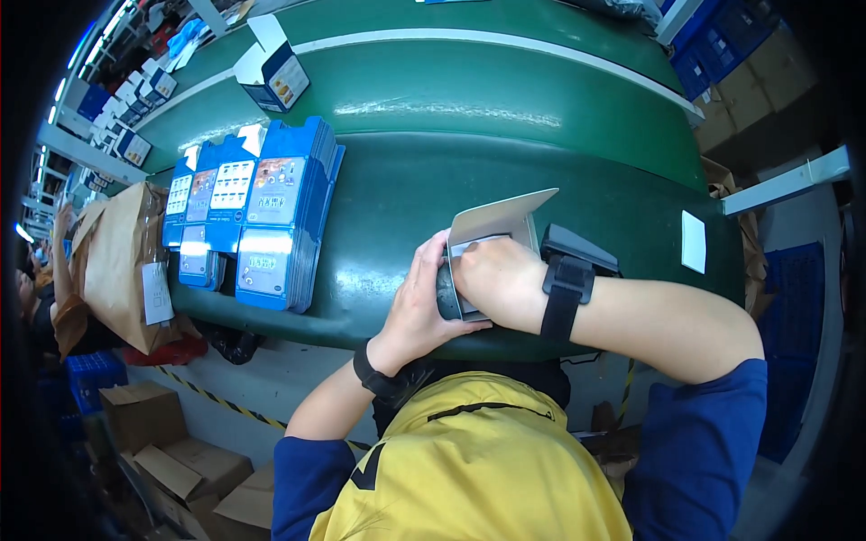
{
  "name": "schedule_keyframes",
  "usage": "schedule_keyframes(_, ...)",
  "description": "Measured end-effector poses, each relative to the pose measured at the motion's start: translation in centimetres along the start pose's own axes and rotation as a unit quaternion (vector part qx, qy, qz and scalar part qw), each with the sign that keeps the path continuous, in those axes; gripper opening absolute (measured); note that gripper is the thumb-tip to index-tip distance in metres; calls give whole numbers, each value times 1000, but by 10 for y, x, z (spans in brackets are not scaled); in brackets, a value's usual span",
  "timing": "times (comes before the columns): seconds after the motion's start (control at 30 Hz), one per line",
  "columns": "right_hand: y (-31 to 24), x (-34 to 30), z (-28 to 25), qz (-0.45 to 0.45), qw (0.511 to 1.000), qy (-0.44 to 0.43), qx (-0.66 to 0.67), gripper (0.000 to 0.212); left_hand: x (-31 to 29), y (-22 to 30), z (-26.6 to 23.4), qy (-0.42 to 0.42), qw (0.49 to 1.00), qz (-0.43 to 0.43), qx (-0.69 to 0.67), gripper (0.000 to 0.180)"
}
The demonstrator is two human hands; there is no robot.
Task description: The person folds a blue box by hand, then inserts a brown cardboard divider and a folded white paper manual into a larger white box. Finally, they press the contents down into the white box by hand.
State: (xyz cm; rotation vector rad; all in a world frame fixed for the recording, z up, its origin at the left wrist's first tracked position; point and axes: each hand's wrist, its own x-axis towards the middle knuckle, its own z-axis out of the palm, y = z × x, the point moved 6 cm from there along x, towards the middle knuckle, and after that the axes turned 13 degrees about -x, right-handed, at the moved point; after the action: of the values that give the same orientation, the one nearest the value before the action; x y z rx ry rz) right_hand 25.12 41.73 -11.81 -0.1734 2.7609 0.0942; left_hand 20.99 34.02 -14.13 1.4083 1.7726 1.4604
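Note:
Near the front edge of the green bench, a small open cardboard box (503, 215) stands with its grey inner flap raised. My left hand (417, 305) is closed round the box's left side, its thumb low along the near side. My right hand (499, 275) reaches down into the box opening from the right. Its fingers are hidden inside, so I cannot see whether they hold anything. A stack of flat blue printed carton blanks (275, 216) rests to the left of my hands.
An open dark-blue and white box (275, 79) stands on the green conveyor (424, 77) at the far left. A white card (693, 242) lies at the right. A large brown paper bag (117, 261) is beside the bench's left end. Cardboard boxes (144, 415) sit on the floor.

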Motion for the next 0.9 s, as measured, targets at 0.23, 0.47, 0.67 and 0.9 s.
schedule_keyframes(0.23, 21, -19, -13, 12, 996, 94, -7, 8, 0, -13, 4, 7, 999, -32, -30, 105)
schedule_keyframes(0.47, 17, -30, -9, 16, 989, 140, -37, 6, -2, -11, 4, 9, 999, -25, -22, 106)
schedule_keyframes(0.67, 9, -31, -19, -17, 981, 185, -49, 7, 0, -11, 5, 10, 1000, -8, -8, 106)
schedule_keyframes(0.9, 14, 2, -7, -33, 997, 71, -18, 14, 1, -10, 3, 15, 999, 6, 46, 110)
